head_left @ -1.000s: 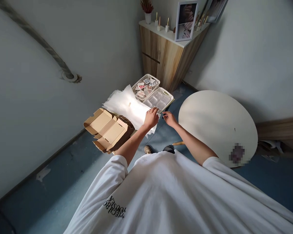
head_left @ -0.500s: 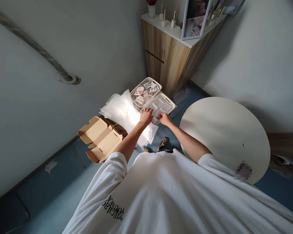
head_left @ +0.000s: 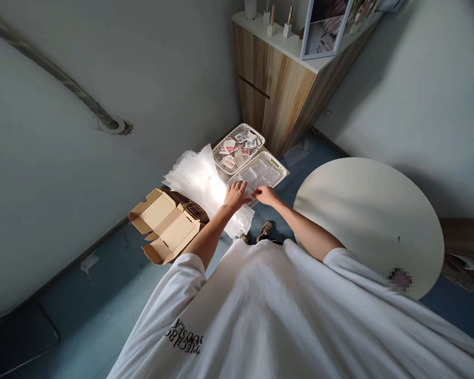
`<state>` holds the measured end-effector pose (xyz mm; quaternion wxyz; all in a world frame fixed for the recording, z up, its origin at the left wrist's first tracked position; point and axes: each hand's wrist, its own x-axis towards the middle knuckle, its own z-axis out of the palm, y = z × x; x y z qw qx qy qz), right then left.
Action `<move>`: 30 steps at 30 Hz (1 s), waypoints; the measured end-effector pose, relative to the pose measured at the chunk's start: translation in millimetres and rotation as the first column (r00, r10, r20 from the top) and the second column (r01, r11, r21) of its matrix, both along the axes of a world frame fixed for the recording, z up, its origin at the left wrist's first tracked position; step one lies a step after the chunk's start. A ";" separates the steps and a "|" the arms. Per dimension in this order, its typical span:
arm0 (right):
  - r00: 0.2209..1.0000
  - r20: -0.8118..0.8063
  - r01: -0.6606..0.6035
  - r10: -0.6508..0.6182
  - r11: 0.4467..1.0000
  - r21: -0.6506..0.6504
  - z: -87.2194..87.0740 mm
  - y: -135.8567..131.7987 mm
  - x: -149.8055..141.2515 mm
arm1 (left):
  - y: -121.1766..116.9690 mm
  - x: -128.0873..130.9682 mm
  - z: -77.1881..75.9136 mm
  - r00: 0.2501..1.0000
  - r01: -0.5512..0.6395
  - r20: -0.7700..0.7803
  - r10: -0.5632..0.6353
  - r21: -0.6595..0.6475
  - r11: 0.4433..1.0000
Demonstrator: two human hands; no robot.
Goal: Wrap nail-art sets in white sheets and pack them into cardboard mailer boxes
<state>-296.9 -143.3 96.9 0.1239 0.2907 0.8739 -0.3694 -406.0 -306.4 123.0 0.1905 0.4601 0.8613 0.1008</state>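
My left hand [head_left: 236, 197] has its fingers stretched and spread over the front edge of the white sheets [head_left: 193, 171], beside a white basket [head_left: 281, 167]. At the near side of that basket, my right hand [head_left: 266, 195] is closed with fingers pinched together; whatever lies in the pinch is too small to make out. Clear plastic boxes [head_left: 262, 169] lie in this basket. Behind it, a second white basket [head_left: 259, 131] holds small printed packets [head_left: 231, 149]. The sheets are thin and translucent, in a loose pile left of both baskets.
Unfolded brown cardboard boxes [head_left: 169, 226] lie left of the sheets. A round white table [head_left: 367, 221] stands at my right. Ahead is a wooden cabinet [head_left: 276, 79] with a picture frame [head_left: 326, 31] and small bottles on top. A pipe [head_left: 59, 73] leaves the left wall.
My left hand has drawn back slightly towards me and its fingers have spread. My right hand stays near the basket's front edge. The view has shifted a little.
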 end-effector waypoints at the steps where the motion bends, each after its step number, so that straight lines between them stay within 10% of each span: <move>1: 1.000 0.013 0.008 -0.008 1.000 0.009 1.5 -2.3 0.5 | -3.7 0.0 -1.3 1.000 0.009 0.002 -0.009 0.002 1.000; 11: 0.986 0.028 0.165 -0.166 0.985 0.042 8.7 -27.2 3.2 | -21.1 4.2 -12.2 0.999 0.052 0.008 -0.053 0.078 0.996; 19: 0.905 -0.091 0.396 -0.415 0.902 -0.170 6.6 -32.3 13.8 | -23.5 7.4 -4.3 0.991 0.132 -0.006 -0.133 0.123 0.984; 30: 0.698 -0.292 0.602 -0.654 0.757 -0.255 23.6 12.1 89.7 | 46.3 53.7 33.5 0.950 0.307 -0.111 -0.291 0.165 0.937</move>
